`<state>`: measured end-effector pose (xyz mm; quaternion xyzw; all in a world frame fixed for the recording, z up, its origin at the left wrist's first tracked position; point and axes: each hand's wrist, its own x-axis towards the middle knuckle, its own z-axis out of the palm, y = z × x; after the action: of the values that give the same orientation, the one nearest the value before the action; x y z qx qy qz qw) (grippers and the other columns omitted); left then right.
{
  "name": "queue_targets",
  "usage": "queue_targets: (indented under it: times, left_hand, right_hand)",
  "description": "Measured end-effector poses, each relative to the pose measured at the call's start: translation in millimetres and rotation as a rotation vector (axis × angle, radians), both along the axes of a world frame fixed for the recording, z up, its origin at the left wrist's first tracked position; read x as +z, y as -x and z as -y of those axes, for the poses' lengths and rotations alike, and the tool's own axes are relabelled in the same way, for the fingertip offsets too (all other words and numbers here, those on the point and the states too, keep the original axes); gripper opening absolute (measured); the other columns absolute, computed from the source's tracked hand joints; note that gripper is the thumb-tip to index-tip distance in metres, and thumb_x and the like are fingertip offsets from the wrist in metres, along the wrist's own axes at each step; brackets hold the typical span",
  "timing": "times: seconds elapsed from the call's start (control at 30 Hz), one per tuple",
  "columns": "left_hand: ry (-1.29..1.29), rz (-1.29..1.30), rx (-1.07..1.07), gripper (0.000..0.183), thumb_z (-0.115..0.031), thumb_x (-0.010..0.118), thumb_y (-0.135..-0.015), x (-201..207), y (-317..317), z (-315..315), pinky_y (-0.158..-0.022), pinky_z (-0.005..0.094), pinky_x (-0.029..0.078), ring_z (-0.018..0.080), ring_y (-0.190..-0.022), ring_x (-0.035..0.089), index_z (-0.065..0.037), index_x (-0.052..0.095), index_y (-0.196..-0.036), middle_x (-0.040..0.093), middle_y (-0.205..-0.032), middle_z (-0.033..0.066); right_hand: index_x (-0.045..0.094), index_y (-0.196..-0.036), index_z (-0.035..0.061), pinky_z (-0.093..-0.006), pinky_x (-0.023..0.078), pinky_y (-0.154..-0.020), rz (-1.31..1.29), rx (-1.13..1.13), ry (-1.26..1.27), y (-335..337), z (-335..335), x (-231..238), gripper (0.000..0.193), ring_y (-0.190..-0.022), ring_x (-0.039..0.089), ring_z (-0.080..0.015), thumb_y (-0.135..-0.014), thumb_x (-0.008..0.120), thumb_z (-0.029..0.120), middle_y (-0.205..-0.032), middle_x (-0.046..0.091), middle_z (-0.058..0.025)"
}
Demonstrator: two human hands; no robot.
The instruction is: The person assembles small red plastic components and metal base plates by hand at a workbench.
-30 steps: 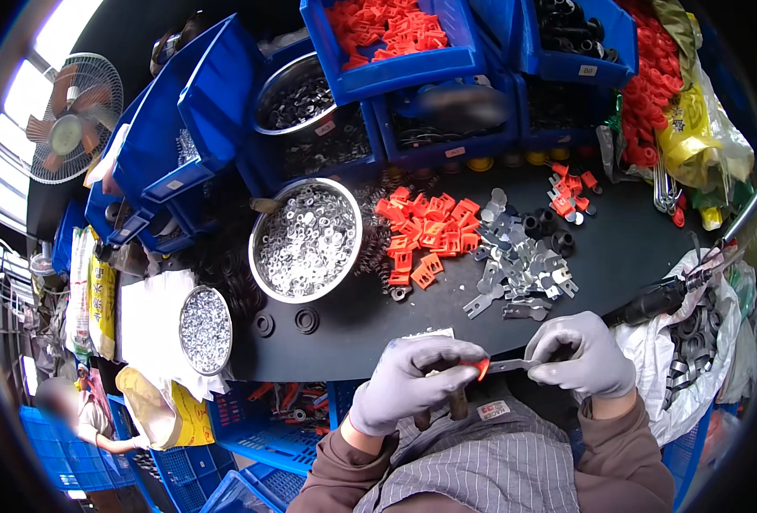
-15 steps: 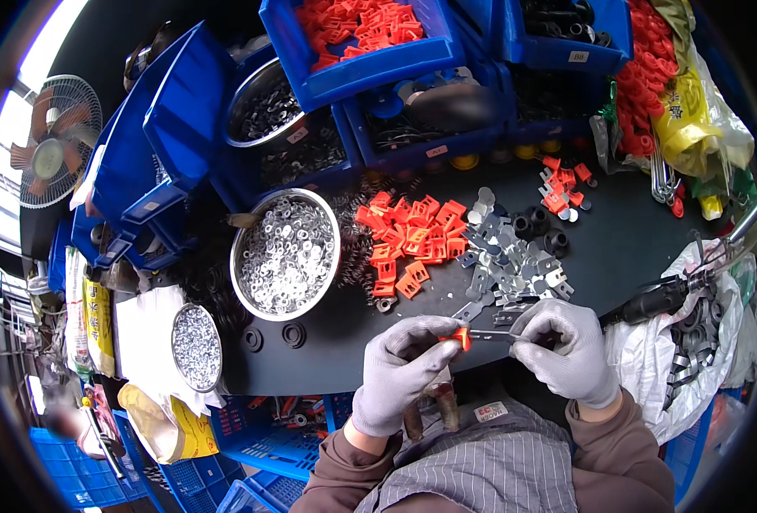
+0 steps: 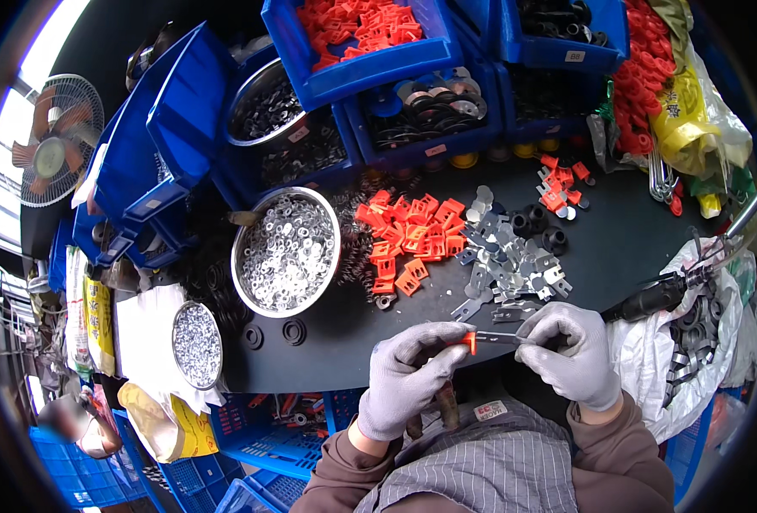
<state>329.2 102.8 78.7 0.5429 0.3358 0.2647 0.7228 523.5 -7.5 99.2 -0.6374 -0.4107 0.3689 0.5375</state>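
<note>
My left hand (image 3: 414, 372), in a grey glove, pinches a small red plastic clip (image 3: 469, 342) between thumb and fingers. The gloved right hand (image 3: 571, 355) is closed on the far end of a thin flat metal strip (image 3: 496, 338). The strip's left end meets the red clip; how deep it sits inside cannot be made out. Both hands are over the table's front edge. Just beyond them lies a pile of flat metal plates (image 3: 507, 256), beside a heap of red plastic clips (image 3: 413, 231).
A steel bowl of washers (image 3: 331, 256) and a smaller bowl of tiny metal parts (image 3: 218, 346) stand to the left. Blue bins (image 3: 378, 81) line the back. At right are a black-handled tool (image 3: 652, 301) and a white bag (image 3: 639, 359) of dark rings.
Both hands have shifted slightly, the left one a little to the right and down. The red clip and metal strip remain held together between them.
</note>
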Motion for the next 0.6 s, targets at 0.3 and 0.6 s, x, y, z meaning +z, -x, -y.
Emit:
queue_targets:
  times: [0.3, 0.6]
  left_hand:
    - [-0.195, -0.131, -0.204, 0.019, -0.001, 0.069, -0.087, 14.3, 4.3, -0.8, -0.074, 0.0245, 0.053, 0.0100, -0.084, 0.064, 0.005, 0.070, -0.106, 0.072, -0.101, 0.0094]
    - [0.099, 0.027, -0.023, 0.024, -0.002, 0.068, -0.090, 8.3, 3.0, 8.3, -0.073, 0.0208, 0.049, 0.0048, -0.082, 0.059, 0.002, 0.067, -0.114, 0.070, -0.096, 0.0036]
  right_hand:
    - [0.063, -0.070, -0.0011, -0.0289, 0.049, -0.060, 0.057, 0.151, -0.002, -8.0, 7.2, 8.4, 0.008, -0.066, 0.064, -0.0161, -0.073, 0.070, -0.004, -0.077, 0.068, -0.0120]
    - [0.064, -0.070, -0.0007, -0.0289, 0.050, -0.064, -0.031, 0.028, -0.036, 2.2, 12.4, 8.3, 0.008, -0.071, 0.066, -0.0173, -0.071, 0.070, -0.005, -0.077, 0.069, -0.0128]
